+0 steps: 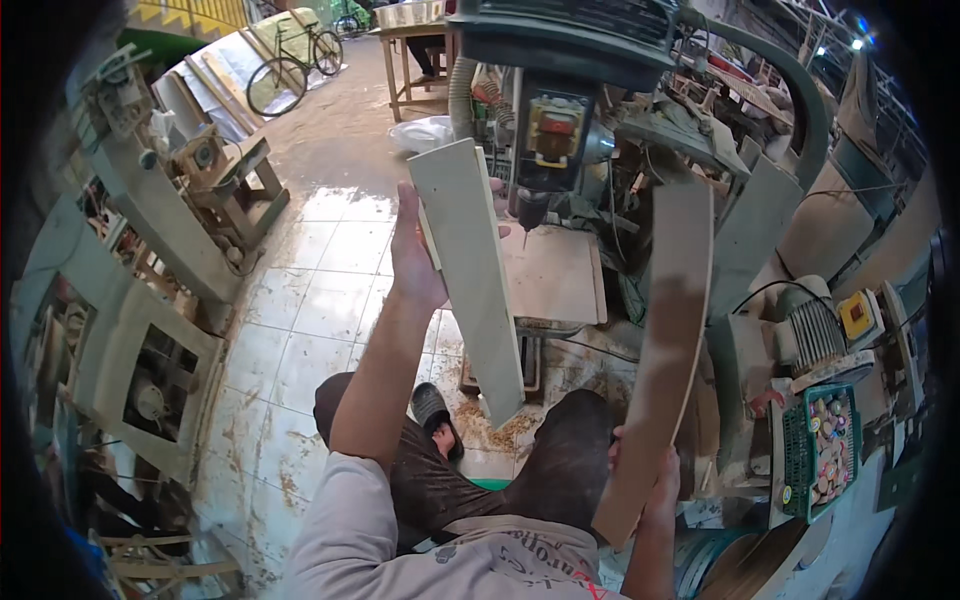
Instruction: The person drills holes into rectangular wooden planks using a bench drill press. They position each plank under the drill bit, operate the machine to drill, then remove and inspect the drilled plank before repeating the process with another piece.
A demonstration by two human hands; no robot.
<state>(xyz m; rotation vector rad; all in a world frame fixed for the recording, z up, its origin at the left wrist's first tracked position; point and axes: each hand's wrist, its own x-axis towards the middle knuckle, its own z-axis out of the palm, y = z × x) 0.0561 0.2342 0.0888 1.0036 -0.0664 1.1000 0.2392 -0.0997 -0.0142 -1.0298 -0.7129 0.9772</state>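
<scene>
My left hand [415, 255] grips a pale flat board [470, 270] near its upper end; the board slants down toward my knees. My right hand [655, 480] holds a second, browner board [665, 340] by its lower end, standing nearly upright and slightly curved. Between and behind the two boards is a drill press [550, 110] with its bit hanging over a small wooden work plate [555, 275]. I am seated; my knees in dark trousers [560, 460] and a black sandal [435, 415] show below.
A tiled, sawdust-strewn floor [300, 320] stretches left. Green-grey woodworking machines [150, 230] line the left side. An electric motor [810, 330] and a green basket of small pieces [820, 450] sit at right. A bicycle [290, 60] and a wooden table [410, 60] stand far back.
</scene>
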